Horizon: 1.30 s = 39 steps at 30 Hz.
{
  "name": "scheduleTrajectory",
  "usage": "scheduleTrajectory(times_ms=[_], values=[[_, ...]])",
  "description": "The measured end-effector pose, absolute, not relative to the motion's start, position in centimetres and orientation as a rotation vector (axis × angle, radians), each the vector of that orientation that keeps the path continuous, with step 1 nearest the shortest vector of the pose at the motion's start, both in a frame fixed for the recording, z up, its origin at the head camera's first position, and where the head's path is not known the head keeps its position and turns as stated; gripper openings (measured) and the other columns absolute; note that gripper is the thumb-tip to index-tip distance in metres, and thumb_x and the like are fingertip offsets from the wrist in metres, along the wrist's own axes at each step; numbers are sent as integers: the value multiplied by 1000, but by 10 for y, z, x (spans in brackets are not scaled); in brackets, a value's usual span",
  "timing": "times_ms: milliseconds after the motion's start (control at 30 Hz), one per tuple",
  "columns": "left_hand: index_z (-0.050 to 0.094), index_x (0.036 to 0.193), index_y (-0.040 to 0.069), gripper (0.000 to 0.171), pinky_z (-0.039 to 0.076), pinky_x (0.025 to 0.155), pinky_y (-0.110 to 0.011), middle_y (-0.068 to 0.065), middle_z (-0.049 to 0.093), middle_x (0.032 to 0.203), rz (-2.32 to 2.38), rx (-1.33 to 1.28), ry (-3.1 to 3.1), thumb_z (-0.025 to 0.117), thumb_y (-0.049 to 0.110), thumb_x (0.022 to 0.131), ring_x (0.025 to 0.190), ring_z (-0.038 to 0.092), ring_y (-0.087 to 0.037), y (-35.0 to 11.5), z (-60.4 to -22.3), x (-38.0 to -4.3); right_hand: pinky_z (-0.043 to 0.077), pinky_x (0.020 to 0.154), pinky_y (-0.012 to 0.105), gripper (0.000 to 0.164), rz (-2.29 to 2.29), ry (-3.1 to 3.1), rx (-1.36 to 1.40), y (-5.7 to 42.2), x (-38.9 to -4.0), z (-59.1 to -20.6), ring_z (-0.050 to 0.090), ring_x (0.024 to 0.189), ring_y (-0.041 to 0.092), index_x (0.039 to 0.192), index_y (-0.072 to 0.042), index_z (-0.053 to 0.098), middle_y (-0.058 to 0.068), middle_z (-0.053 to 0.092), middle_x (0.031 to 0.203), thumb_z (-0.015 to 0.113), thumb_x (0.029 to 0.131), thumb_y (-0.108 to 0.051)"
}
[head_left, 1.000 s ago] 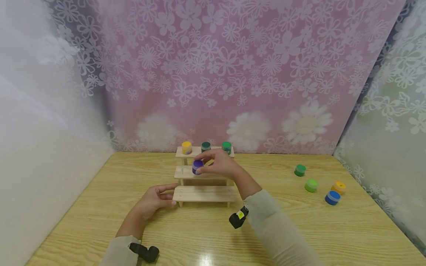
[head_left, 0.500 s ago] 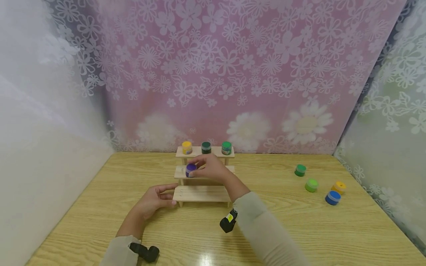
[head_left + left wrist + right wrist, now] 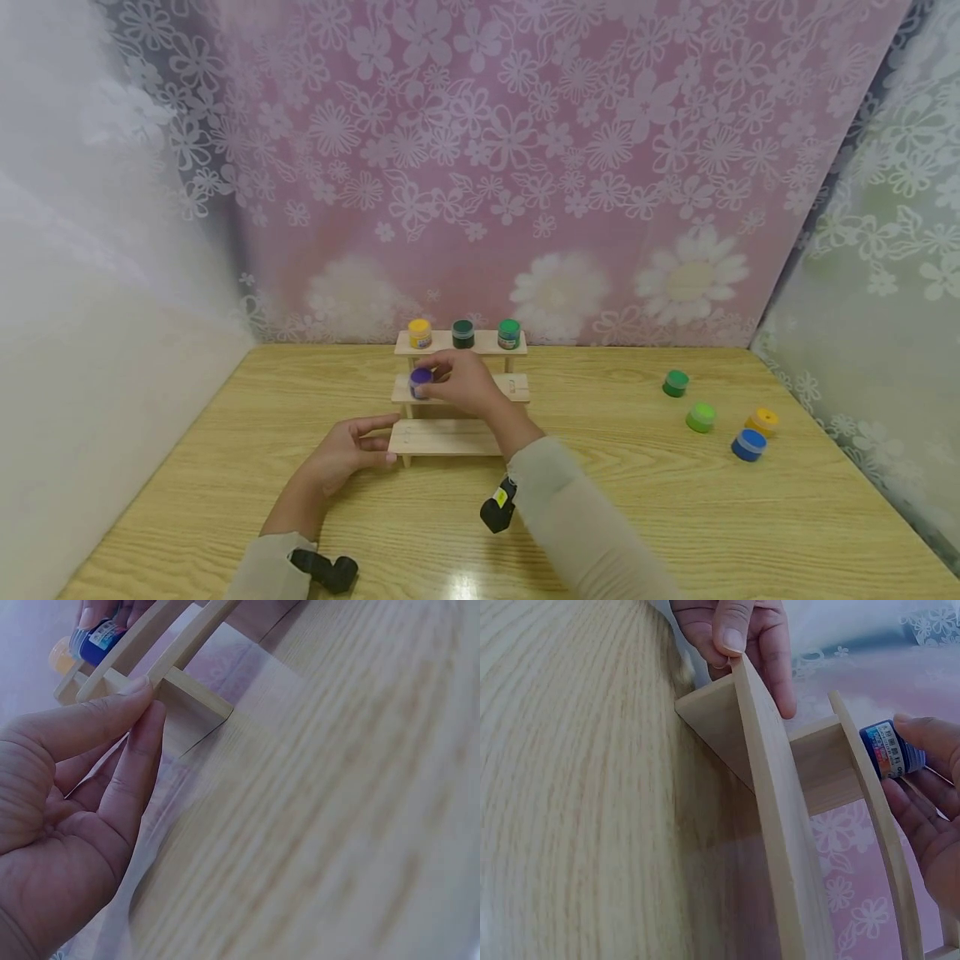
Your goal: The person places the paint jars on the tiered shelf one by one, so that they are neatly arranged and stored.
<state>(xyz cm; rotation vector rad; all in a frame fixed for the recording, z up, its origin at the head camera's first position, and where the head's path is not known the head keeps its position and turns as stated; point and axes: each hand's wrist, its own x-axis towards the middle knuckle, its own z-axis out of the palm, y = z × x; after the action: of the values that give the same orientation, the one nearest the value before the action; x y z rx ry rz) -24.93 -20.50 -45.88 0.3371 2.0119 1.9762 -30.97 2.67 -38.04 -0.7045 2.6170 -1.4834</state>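
My right hand (image 3: 471, 387) pinches a small purple-lidded paint jar (image 3: 421, 380) between thumb and fingers. The jar stands at the left end of the middle step; in the right wrist view its labelled side (image 3: 885, 750) meets that board. My left hand (image 3: 341, 458) grips the left end of the lowest step of a three-tier wooden display stand (image 3: 442, 437), thumb on top, as the left wrist view shows. On the top step are a yellow paint jar (image 3: 420, 333), a dark green jar (image 3: 462, 334) and a green jar (image 3: 509, 334).
Right of the stand, several jars sit on the wood-grain table (image 3: 600, 483): green (image 3: 676, 383), light green (image 3: 701, 417), orange-yellow (image 3: 762, 422) and blue (image 3: 749, 445). A pink flowered curtain (image 3: 480, 167) hangs behind, and pale sheets flank the table.
My right hand has moved left along the middle step with the purple-lidded jar, bringing it to the left end. The left hand has stayed at the lowest step.
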Motion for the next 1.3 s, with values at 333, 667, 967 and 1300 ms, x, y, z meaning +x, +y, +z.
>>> scheduleTrajectory(times_ms=[333,667,967,1300], values=[[42,143,-7,70,56,77,-30,-19,68,110,1961,332,2027,75,-4,82,94,68,-20,-205,-459,-249,55,76,31,34,-1570,2653,-650,24,-307,-387,64,94,16,115,-15,73,-3,70,99,81,82,-21],[43,144,-6,70,56,78,-31,-22,67,113,1959,323,2031,76,-3,82,97,68,-22,-205,-461,-249,55,80,32,36,-1783,2611,-581,38,-297,-392,63,97,21,116,-9,71,2,65,107,80,83,-20],[43,143,-7,70,56,77,-31,-22,65,115,1969,336,2031,75,-5,81,95,67,-20,-205,-460,-250,54,82,33,31,-1878,2584,-636,52,-291,-394,62,95,19,112,-11,72,8,65,110,80,83,-16],[42,143,-7,71,56,77,-30,-21,65,115,1955,360,2049,77,-3,81,94,67,-20,-206,-461,-250,55,83,36,32,-1949,2519,-705,69,-284,-396,62,98,23,113,-13,73,13,63,113,80,82,-11]])
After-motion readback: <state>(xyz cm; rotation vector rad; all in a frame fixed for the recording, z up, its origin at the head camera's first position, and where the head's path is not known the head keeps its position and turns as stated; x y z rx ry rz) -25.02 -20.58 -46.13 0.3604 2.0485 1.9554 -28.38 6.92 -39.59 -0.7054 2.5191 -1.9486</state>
